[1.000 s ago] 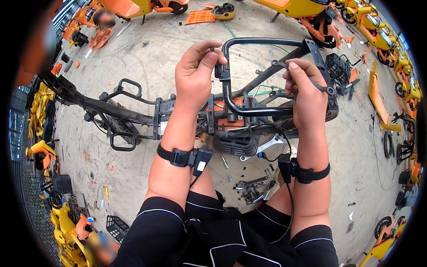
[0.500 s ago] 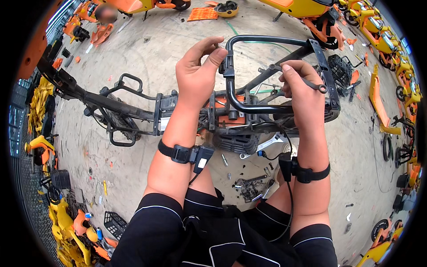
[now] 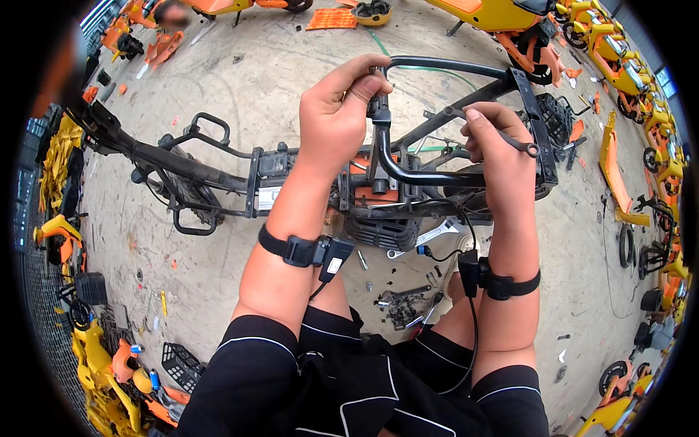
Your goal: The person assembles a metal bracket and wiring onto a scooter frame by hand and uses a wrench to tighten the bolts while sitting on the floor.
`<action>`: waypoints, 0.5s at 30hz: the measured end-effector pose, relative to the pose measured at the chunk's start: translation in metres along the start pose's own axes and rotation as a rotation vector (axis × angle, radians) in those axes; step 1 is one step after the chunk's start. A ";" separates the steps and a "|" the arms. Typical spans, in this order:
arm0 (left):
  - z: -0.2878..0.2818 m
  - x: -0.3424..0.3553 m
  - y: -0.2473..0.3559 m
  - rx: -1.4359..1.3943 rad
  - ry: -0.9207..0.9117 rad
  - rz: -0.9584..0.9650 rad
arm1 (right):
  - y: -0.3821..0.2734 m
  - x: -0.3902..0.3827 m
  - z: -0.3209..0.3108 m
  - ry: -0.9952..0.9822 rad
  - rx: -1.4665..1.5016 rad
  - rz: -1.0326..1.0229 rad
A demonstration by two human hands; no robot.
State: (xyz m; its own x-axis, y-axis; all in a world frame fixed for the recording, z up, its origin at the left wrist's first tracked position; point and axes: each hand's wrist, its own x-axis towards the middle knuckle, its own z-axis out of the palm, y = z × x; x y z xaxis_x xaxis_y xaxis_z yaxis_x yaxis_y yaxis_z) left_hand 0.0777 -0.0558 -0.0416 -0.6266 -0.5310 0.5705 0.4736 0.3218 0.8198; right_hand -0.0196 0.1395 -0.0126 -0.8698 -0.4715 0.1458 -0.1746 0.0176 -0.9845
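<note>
Concrete floor (image 3: 240, 80), dusty and scuffed, carries a stripped black tubular steel scooter frame (image 3: 218, 164) lying with its long axis left to right across the view. Its curved rear rail (image 3: 444, 67) loops upward at the right end. The left hand (image 3: 336, 116) is closed around a small black fitting (image 3: 378, 109) on the upright tube of that rail. The right hand (image 3: 502, 149) grips a slim grey metal wrench (image 3: 495, 131), which slants down to the right. Loose bolts (image 3: 397, 306) and a silver spanner (image 3: 429, 237) lie beneath the frame. Orange and yellow plastic body panels (image 3: 619, 175) ring the yard.
</note>
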 end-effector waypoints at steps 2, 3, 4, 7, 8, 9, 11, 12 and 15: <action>-0.004 0.002 -0.004 -0.055 -0.032 -0.004 | -0.001 0.000 -0.001 -0.005 0.035 0.011; -0.004 0.003 -0.005 -0.085 -0.049 -0.006 | -0.001 0.000 -0.001 -0.009 0.038 0.014; -0.004 0.003 -0.004 -0.098 -0.040 -0.017 | -0.001 0.001 -0.001 -0.013 0.041 0.016; 0.000 0.000 0.000 -0.095 -0.016 -0.029 | 0.000 0.001 -0.002 -0.014 0.034 0.014; 0.000 -0.001 -0.001 -0.064 -0.011 -0.018 | 0.000 0.001 -0.002 -0.012 0.028 0.012; -0.001 -0.003 -0.003 -0.032 -0.007 -0.009 | 0.000 0.001 -0.001 -0.013 0.029 0.005; -0.001 -0.002 -0.010 0.072 0.044 0.086 | 0.001 0.001 -0.001 -0.015 0.029 -0.009; 0.000 -0.001 -0.011 0.123 0.067 0.133 | 0.001 0.001 0.000 -0.013 0.025 -0.007; 0.003 -0.003 -0.005 0.077 0.100 0.029 | 0.000 0.001 0.001 -0.009 0.017 -0.003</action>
State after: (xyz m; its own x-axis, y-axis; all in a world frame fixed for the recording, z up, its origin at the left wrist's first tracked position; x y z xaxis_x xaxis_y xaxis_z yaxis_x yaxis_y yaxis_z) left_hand 0.0757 -0.0534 -0.0476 -0.5467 -0.5946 0.5895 0.4397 0.3953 0.8065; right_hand -0.0197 0.1381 -0.0128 -0.8652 -0.4791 0.1480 -0.1692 0.0011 -0.9856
